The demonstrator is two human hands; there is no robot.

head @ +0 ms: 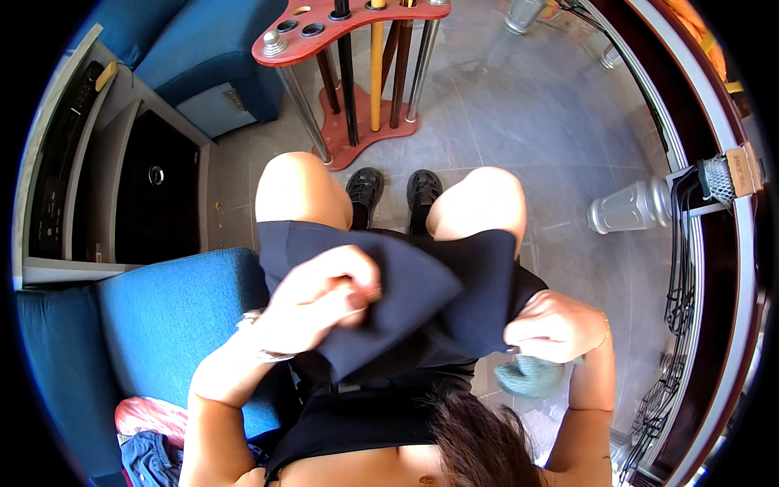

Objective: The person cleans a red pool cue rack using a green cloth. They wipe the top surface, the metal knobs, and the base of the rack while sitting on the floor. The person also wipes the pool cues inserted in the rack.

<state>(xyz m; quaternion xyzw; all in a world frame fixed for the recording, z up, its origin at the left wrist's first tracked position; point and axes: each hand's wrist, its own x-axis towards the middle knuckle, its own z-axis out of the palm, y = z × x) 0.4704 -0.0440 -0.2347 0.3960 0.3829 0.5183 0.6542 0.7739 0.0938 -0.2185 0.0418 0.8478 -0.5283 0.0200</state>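
Dark navy cloth [395, 292] lies over my lap, and one flap of it is raised and blurred. My left hand [331, 289] grips a fold of this cloth between thumb and curled fingers, with a watch or bracelet [265, 338] on the wrist. At the other side, my right hand [557, 329] pinches the cloth's edge above my thigh. Just below that hand is a blurred teal fabric item [529, 376]; whether it hangs from the wrist or lies lower, I cannot tell. Whether the navy cloth is separate from the clothing worn is also unclear.
A red wooden cue rack [359, 27] holding several cues stands ahead. Blue upholstered seating [176, 316] is at left, bearing a pink plastic bag [152, 417] and folded clothing [149, 456]. Beside it is a cabinet [109, 182]. A pool table [736, 262] with silver legs [630, 207] edges the right.
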